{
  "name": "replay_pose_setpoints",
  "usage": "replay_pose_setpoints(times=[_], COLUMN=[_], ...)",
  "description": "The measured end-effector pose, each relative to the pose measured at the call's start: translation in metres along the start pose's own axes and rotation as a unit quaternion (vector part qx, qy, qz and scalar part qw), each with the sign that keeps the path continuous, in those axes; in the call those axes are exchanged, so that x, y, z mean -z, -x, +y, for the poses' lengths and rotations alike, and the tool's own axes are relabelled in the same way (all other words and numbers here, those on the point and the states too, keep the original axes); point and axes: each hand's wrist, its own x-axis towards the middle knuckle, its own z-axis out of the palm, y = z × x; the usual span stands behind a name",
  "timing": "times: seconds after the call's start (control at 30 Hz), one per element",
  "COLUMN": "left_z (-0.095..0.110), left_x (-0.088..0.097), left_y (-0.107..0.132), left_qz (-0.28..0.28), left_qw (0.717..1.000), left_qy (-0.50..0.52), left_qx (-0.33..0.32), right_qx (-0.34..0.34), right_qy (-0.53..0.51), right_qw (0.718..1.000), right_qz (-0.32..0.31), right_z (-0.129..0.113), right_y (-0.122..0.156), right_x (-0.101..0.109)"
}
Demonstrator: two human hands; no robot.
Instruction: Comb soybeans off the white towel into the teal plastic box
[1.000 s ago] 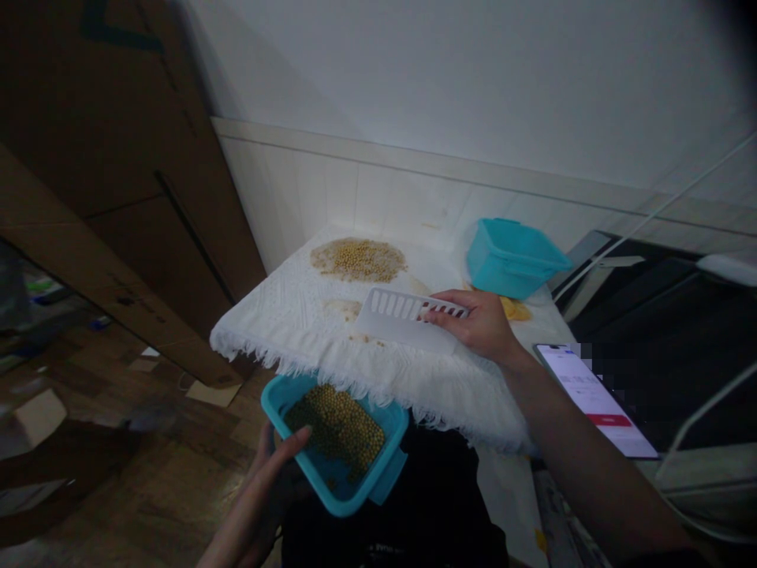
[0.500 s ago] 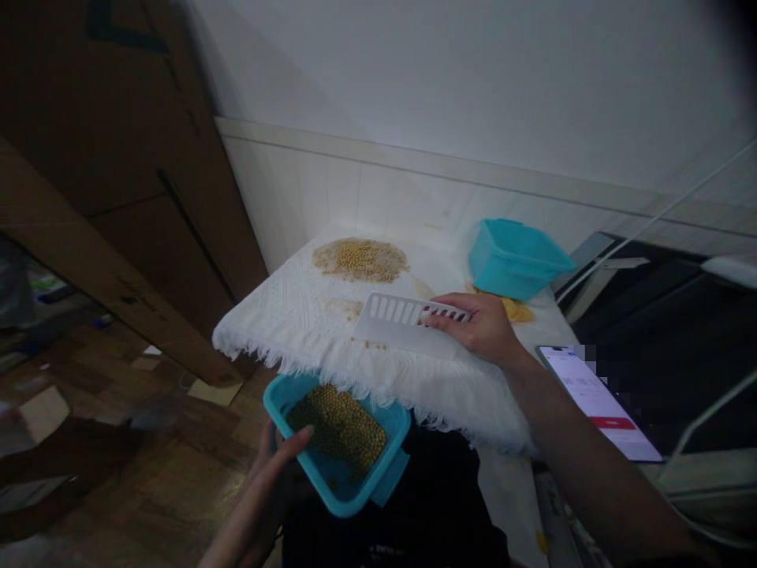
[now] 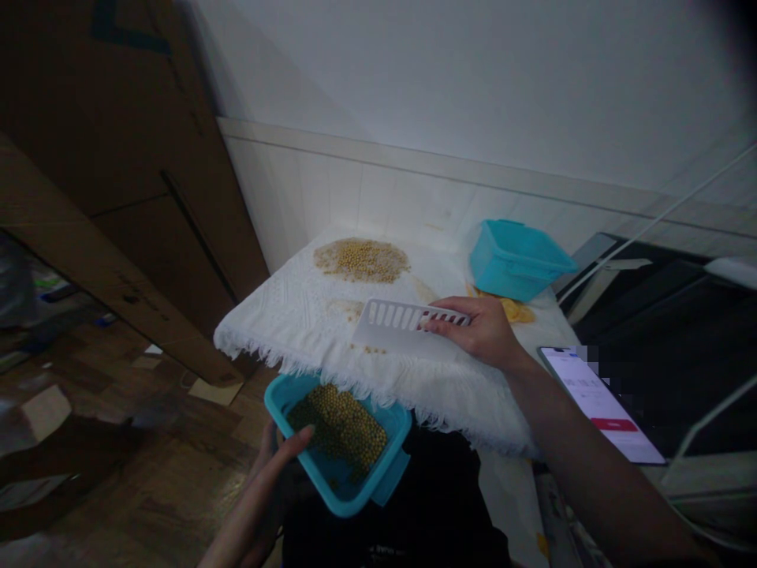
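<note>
My left hand (image 3: pixel 269 485) grips a teal plastic container (image 3: pixel 384 457) holding yellow beans (image 3: pixel 340 430), kept just below the fringed front edge of a white cloth (image 3: pixel 296 315). My right hand (image 3: pixel 482 331) holds a white slotted plastic scraper (image 3: pixel 396 325) standing on edge on the cloth, above the container. A few loose beans lie by the scraper's lower edge. A bigger pile of beans (image 3: pixel 360 260) sits at the cloth's far side.
A second teal container (image 3: pixel 517 259) stands at the back right, something yellow (image 3: pixel 514 310) beside it. A lit phone (image 3: pixel 600 402) lies right of my right forearm, near white cables. Brown cardboard (image 3: pixel 106 181) leans at the left over a wooden floor.
The scraper and my right hand have shifted slightly; the container of beans stays under the cloth's edge. Otherwise little differs.
</note>
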Motion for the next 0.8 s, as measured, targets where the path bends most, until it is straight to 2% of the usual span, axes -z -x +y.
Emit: replay_pose_setpoints(times=[0.4,0.8], left_z=[0.008,0.004], left_x=[-0.006,-0.004], left_y=[0.015,0.012], left_qz=[-0.054,-0.069], left_qw=[0.997,0.997], left_qy=[0.051,0.043], left_qx=[0.010,0.003], right_qx=[0.013,0.010], right_qy=[0.005,-0.002], right_qw=[1.000,1.000], right_qz=[-0.008,-0.025], right_z=[-0.002,-0.003], right_y=[0.002,0.002], right_x=[0.001,0.000])
